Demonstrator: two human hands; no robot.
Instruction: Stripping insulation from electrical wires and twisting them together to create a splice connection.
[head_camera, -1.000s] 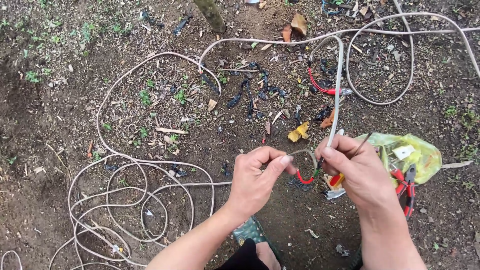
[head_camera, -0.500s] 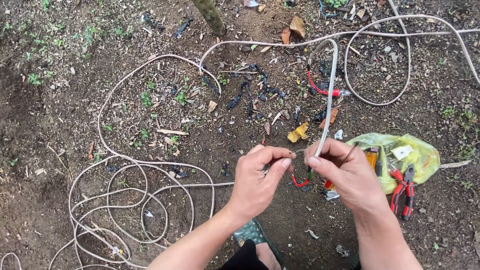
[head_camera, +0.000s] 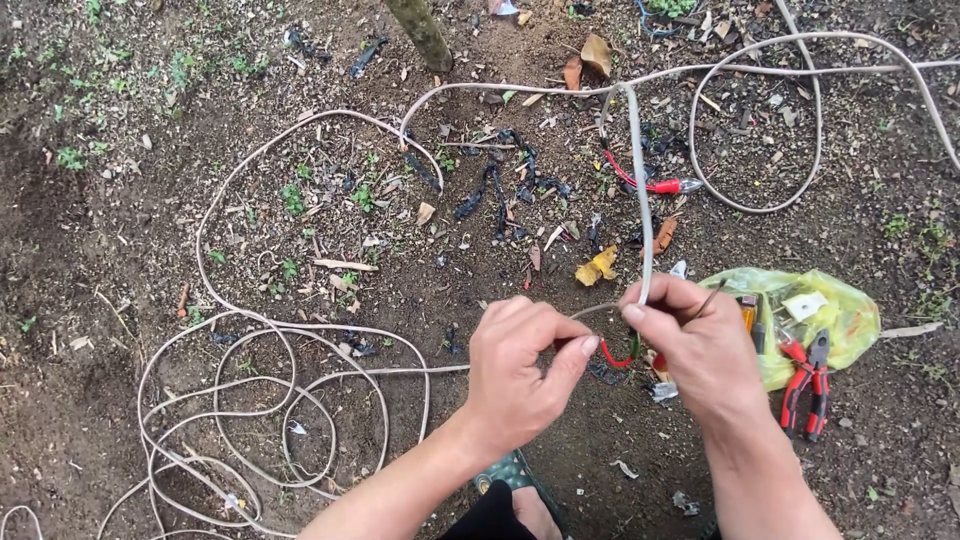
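The ground (head_camera: 130, 200) is bare dark soil, out of doors, scattered with dry leaves, twigs, small green weeds and short black scraps of cable sheath (head_camera: 500, 185). At the top edge the base of a thin tree stem (head_camera: 420, 30) rises out of the dirt. To the right lies a crumpled yellow-green plastic bag (head_camera: 830, 310), with red-handled pliers (head_camera: 805, 385) resting against its lower side. A yellow dry leaf (head_camera: 597, 266) sits just above the hands, and a red wire piece (head_camera: 650, 183) lies farther up.

A long pale cable (head_camera: 300, 345) (off-white, round, dusty) runs all over the patch: it lies in several loose overlapping loops at lower left, sweeps up in a wide arc across the middle, and makes another big loop at upper right. One stretch of it comes straight down from the top to the hands.

The left hand (head_camera: 515, 375) is closed, thumb and forefinger pinched on the cable's end near a short red core. The right hand (head_camera: 700, 345) is curled shut around the same cable, just beside the left, holding the stretch that rises upward. Below, between the forearms, a sandalled foot (head_camera: 515, 490) shows.
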